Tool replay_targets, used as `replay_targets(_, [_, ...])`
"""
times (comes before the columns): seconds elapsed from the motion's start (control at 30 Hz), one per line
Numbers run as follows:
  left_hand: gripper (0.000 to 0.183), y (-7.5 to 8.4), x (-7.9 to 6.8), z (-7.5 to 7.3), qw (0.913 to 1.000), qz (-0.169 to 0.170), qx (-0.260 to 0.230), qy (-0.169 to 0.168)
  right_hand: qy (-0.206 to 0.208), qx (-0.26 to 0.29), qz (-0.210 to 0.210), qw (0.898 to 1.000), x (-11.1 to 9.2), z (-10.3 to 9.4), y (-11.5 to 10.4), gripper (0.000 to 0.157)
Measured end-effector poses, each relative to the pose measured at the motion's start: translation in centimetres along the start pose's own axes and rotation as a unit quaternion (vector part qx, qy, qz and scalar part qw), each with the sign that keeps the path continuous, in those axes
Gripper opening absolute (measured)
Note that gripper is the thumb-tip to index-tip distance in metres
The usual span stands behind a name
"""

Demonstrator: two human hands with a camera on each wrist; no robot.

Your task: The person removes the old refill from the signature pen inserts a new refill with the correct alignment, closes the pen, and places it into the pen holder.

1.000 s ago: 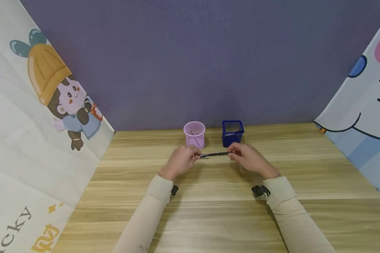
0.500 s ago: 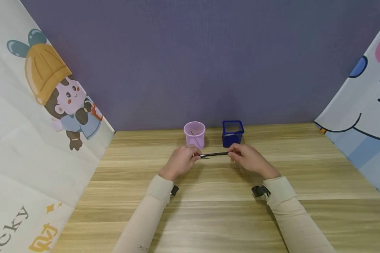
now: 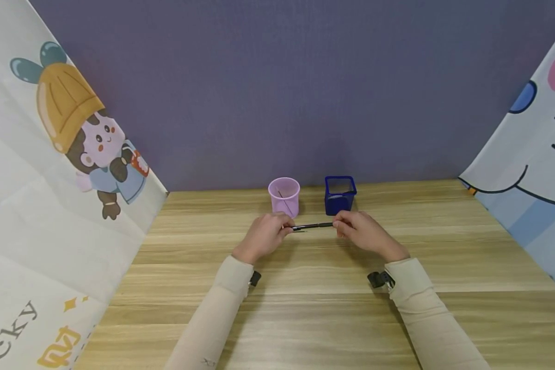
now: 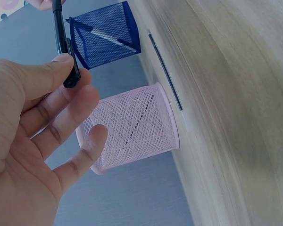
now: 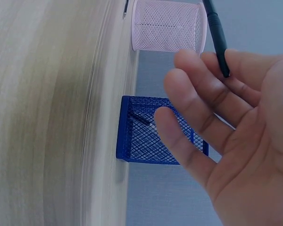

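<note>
A black pen [image 3: 312, 225] is held level between both hands, just above the wooden table [image 3: 314, 308]. My left hand [image 3: 284, 229] pinches its left end between thumb and forefinger; the left wrist view shows that end of the pen [image 4: 62, 33] in my left hand [image 4: 71, 77]. My right hand [image 3: 338, 226] pinches the other end, with the remaining fingers [image 5: 179, 127] spread loosely in the right wrist view. A pink mesh cup [image 3: 284, 196] stands right behind my left hand. A blue square mesh holder [image 3: 339, 194] stands behind my right hand.
A thin dark rod [image 4: 165, 70] lies on the table in front of the pink cup [image 4: 137, 127]. The blue holder [image 5: 146, 136] has a pen-like item inside. A purple wall [image 3: 287, 92] backs the table, and printed cartoon curtains [image 3: 51, 169] hang at both sides.
</note>
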State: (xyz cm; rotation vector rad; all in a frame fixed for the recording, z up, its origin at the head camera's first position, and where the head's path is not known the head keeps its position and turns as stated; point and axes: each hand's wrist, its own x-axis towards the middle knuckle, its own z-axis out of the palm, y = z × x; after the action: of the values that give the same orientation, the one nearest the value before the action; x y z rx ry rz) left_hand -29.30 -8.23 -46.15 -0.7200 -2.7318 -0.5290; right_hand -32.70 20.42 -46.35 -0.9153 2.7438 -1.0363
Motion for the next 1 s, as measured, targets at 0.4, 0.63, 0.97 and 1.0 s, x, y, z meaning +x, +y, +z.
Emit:
replay_targets(0.4, [0.009,0.03,-0.02,-0.18,1.0000,0.000,-0.005,0.000,0.004,-0.008,-0.011,1.000,0.04,-0.08,-0.16,0.024])
replay_targets(0.63, [0.008,-0.09,-0.06,-0.16,1.0000,0.004,-0.004,0.003,0.005,-0.006,-0.008,1.000,0.03,-0.02,-0.30,0.022])
replay_targets(0.97, [0.009,-0.35,-0.15,-0.04,1.0000,-0.002,-0.004,0.000,0.012,0.020,-0.011,1.000,0.04,0.18,-0.25,0.017])
replay_targets(1.0, [0.009,-0.39,-0.16,-0.05,1.0000,-0.002,-0.003,-0.001,0.015,0.020,-0.011,1.000,0.03,0.19,-0.31,0.016])
